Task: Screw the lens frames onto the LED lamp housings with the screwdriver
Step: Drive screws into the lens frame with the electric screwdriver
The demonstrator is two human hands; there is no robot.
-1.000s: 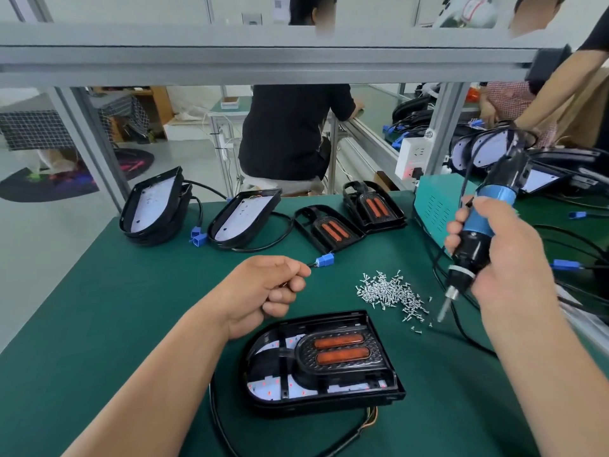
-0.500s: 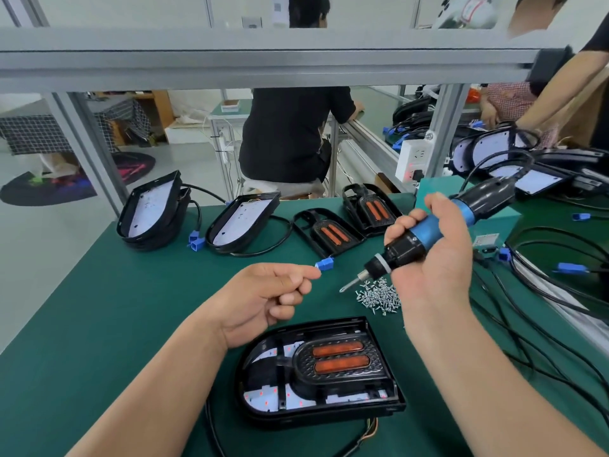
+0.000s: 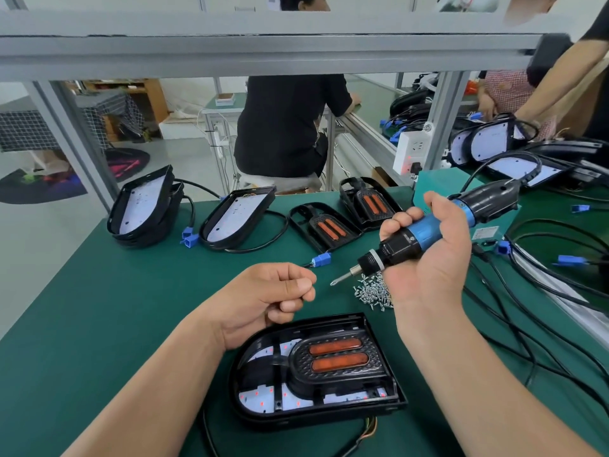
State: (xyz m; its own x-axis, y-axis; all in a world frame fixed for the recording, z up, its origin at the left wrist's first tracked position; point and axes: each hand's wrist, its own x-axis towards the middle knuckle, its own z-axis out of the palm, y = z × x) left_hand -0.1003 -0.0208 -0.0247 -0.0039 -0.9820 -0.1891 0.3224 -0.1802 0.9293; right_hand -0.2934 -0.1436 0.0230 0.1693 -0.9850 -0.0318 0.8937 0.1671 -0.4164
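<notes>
A black LED lamp housing lies in front of me on the green mat, with a lens frame bearing two orange lenses set in it. My right hand grips a blue and black electric screwdriver, tilted so that its bit points left and down, above the mat. My left hand hovers just left of the bit, thumb and forefinger pinched together as if on a small screw, which is mostly hidden. A pile of loose screws lies under the screwdriver.
Two more lens frames and stacked housings line the mat's far edge. A blue connector lies near the bit. Black cables cover the right side. People work behind the metal frame.
My right hand swung the screwdriver from upright at the right to a tilt, bit pointing left toward my left hand. My left hand rose slightly and stayed pinched.
</notes>
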